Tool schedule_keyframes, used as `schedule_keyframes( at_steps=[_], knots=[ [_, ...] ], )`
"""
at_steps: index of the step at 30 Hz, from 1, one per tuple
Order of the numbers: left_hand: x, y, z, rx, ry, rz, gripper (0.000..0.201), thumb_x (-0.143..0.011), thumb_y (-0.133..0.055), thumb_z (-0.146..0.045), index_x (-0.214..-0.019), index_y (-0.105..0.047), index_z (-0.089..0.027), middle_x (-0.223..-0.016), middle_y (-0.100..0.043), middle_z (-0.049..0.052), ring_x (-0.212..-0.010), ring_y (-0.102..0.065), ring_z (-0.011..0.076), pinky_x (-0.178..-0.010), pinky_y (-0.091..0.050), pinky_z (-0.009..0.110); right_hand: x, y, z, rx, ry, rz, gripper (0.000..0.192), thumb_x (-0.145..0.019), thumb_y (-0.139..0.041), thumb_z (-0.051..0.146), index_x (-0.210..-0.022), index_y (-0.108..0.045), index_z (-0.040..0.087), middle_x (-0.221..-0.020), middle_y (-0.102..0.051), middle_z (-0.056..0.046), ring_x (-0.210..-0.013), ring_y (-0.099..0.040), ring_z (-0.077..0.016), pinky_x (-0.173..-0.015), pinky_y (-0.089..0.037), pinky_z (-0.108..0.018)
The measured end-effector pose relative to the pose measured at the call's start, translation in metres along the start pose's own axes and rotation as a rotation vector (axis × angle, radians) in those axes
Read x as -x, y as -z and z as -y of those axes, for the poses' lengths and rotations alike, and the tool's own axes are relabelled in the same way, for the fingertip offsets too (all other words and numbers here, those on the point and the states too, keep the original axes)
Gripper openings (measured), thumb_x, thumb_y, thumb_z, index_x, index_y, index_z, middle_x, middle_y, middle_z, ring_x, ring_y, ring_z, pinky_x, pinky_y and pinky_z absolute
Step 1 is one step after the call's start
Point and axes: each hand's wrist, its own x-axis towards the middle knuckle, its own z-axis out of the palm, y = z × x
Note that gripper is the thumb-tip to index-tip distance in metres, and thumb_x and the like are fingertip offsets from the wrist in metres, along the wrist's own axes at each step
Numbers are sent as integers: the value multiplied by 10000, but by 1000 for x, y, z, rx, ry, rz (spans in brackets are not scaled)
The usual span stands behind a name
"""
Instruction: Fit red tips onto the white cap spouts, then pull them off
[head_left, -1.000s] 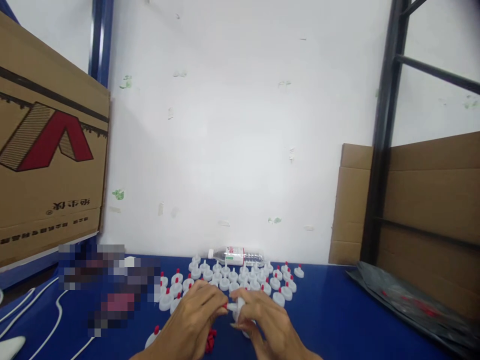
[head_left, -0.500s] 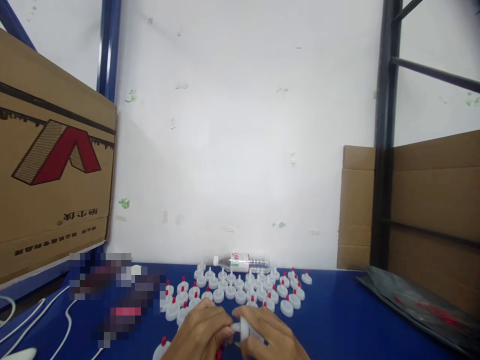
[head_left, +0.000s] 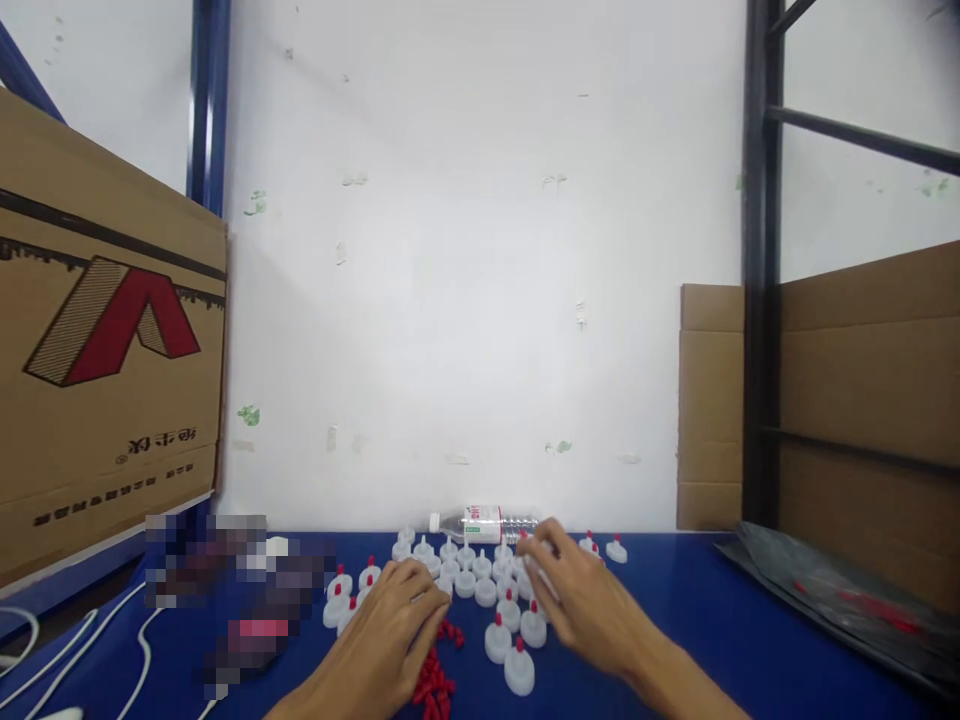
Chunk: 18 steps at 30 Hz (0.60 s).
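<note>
Many white nozzle caps stand upright on the blue table, some with small red tips. My left hand is at the left of the group, palm down, its fingers curled together on a white nozzle cap that they mostly hide. My right hand reaches over the right side of the group. Its thumb and fingers close round a red-tipped nozzle cap, partly hidden by the hand. A pile of loose red tips lies beside my left hand. A red-tipped cap stands nearest me, between my hands.
A clear plastic bottle lies against the white wall behind the caps. A large cardboard box is at the left, with white cables below it. A grey plastic bag lies at the right, near cardboard and a dark metal post.
My hands were together at the front, holding a white nozzle cap between them. They have moved apart and forward to the caps, the right one farther, uncovering the loose red tips.
</note>
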Motion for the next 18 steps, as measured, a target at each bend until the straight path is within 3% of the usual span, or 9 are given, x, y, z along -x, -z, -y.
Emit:
schedule_keyframes(
  at_steps=[2, 5, 7, 10, 12, 15, 18],
  knots=[
    [1, -1, 1, -11, 28, 72, 282, -1063, -408, -142, -998, -675, -205, -983, -664, 57, -975, -569, 253, -911, -465, 434, 0, 1, -28, 141, -124, 27, 326, -992, -404, 105, -1234, -596, 208, -1193, -601, -120, -818, -649, -185, -734, -544, -317],
    [3, -4, 1, 2, 68, 134, 303, -1062, -408, -132, -945, -678, -205, -971, -655, 54, -990, -556, 256, -945, -445, 454, 2, 2, -67, 238, -243, 57, 339, -1009, -394, 113, -1224, -648, 178, -1181, -644, -153, -1001, -640, -265, -912, -484, -434],
    [4, -8, 3, 15, 79, 144, 303, -1061, -407, -126, -930, -671, -200, -986, -652, 54, -1004, -554, 255, -968, -433, 465, 6, 3, -86, 281, -339, 97, 331, -1040, -391, 181, -1223, -666, 165, -1144, -681, -171, -1085, -626, -320, -942, -456, -484],
    [6, -14, 6, 21, 80, 131, 300, -1061, -407, -130, -926, -665, -202, -1004, -648, 55, -1021, -552, 258, -960, -435, 457, 14, 1, -106, 315, -475, 215, 379, -1074, -368, 265, -1050, -727, 145, -964, -722, -175, -1013, -662, -334, -893, -482, -497],
    [7, -16, 9, 27, 78, 126, 285, -1066, -423, -155, -944, -672, -216, -1016, -652, 49, -1035, -553, 260, -966, -432, 453, 21, -3, -115, 309, -552, 310, 377, -1084, -411, 328, -986, -723, 141, -918, -719, -137, -929, -686, -281, -862, -524, -472],
    [8, -19, 12, 34, 67, 117, 251, -1068, -447, -187, -1010, -684, -247, -1054, -659, 38, -1077, -551, 265, -995, -419, 457, 30, -11, -127, 259, -631, 427, 282, -1032, -584, 394, -1177, -661, 164, -1149, -686, -90, -982, -682, -220, -871, -573, -433],
    [9, -20, 13, 30, 70, 123, 261, -1064, -441, -177, -1016, -687, -250, -1052, -657, 38, -1078, -549, 266, -989, -421, 455, 36, -20, -138, 178, -651, 499, 329, -1005, -636, 375, -1279, -616, 193, -1291, -632, -94, -1067, -662, -230, -898, -577, -435]
  ],
)
